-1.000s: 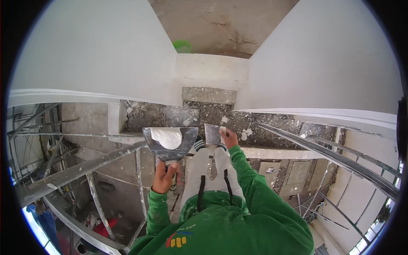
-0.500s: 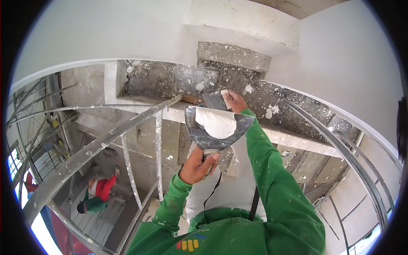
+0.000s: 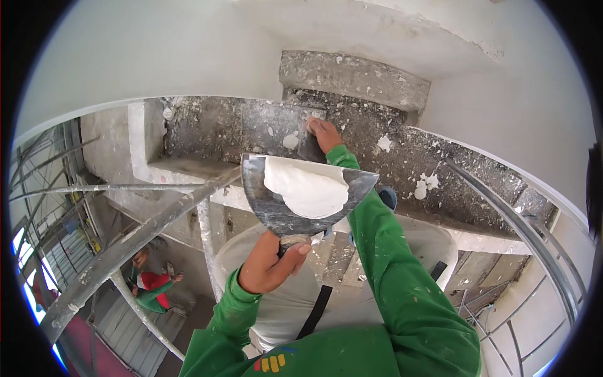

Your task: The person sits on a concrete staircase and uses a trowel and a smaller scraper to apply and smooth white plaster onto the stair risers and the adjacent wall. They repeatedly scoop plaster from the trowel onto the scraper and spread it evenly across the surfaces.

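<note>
My left hand (image 3: 267, 261) is closed round the handle of a wide putty knife (image 3: 256, 196), its dark blade held level. A thick mound of white putty (image 3: 308, 188) lies across that blade. Farther off, just beyond the blade's straight edge, my right hand (image 3: 325, 134) grips a smaller putty knife (image 3: 310, 149). Its grey blade hangs downward in front of the spattered ledge; whether it touches the surface I cannot tell. My fingers partly hide its handle.
A spattered concrete ledge (image 3: 213, 129) runs below the white curved wall (image 3: 157, 56). Scaffold tubes slant at left (image 3: 135, 246) and right (image 3: 512, 223). Far below at lower left, another person (image 3: 154, 292) in green and red is bent low.
My right hand has moved left and farther out toward the ledge with the smaller putty knife. The loaded wide putty knife appears larger and slightly left. The whole view has shifted.
</note>
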`<state>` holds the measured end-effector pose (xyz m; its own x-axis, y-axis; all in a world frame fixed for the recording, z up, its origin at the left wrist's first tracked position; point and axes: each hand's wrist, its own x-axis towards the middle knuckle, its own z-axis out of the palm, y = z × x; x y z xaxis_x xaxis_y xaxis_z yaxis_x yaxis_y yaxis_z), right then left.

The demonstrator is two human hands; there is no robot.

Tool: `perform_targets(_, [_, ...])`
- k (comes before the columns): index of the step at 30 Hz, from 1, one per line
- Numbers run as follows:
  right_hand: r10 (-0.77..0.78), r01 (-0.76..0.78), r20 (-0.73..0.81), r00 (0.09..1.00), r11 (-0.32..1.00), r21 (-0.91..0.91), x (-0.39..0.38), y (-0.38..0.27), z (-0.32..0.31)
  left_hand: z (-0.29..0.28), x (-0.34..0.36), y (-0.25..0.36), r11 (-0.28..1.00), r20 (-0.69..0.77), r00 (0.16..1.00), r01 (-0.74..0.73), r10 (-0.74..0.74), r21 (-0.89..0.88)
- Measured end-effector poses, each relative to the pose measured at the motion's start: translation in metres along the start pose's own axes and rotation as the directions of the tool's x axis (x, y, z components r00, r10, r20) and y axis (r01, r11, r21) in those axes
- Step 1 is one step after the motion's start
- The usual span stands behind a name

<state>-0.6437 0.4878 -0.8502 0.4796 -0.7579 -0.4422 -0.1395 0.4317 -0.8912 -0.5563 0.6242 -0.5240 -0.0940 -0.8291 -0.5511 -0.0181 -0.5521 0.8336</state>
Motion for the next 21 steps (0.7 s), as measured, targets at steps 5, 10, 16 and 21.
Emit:
perform_targets(5, [-0.245,0.243,-0.082,0.966,0.970,-0.030,0.058,0.041,0.023,-0.012,0.001,-0.028,0.986,-0.343,0.928,-0.165,0.144,-0.032])
perform_targets(10, [-0.306,0.230,-0.141,0.942,0.890,-0.395,0.114,0.061,0.058,-0.008,-0.005,-0.042,0.921,-0.666,0.646,-0.343,0.373,0.183])
perform_targets(16, [-0.311,0.267,-0.058,0.949,0.885,-0.382,0.114,0.019,0.109,0.002,-0.025,-0.053,0.841,-0.780,0.423,-0.488,0.462,0.233])
perform_targets(21, [-0.366,0.247,-0.173,0.914,0.844,-0.477,0.115,0.012,0.130,0.006,-0.026,-0.053,0.878,-0.757,0.511,-0.448,0.407,0.169])
